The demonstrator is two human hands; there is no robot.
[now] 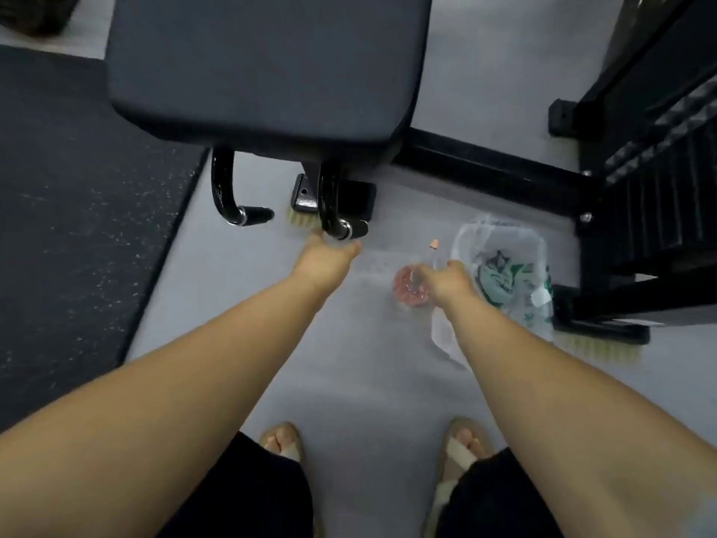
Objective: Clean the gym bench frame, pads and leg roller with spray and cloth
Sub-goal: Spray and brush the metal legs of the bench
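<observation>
The dark bench pad (264, 71) fills the upper middle of the view. Two curved black handles hang below its front edge, the left handle (223, 192) and the right handle (333, 211). My left hand (326, 258) is stretched out just under the right handle's end, fingers apart and holding nothing. My right hand (446, 281) grips a clear spray bottle (409, 289) with pink liquid and an orange nozzle, low over the floor. A teal cloth (496, 281) lies inside a clear plastic bag (516, 242) to the right of the bottle.
A black machine frame (485, 168) with a weight stack (659, 211) stands at the right, and its foot (601, 328) rests beside the bag. A dark speckled rubber mat (77, 227) covers the floor at left. My sandalled feet (283, 440) stand on grey floor.
</observation>
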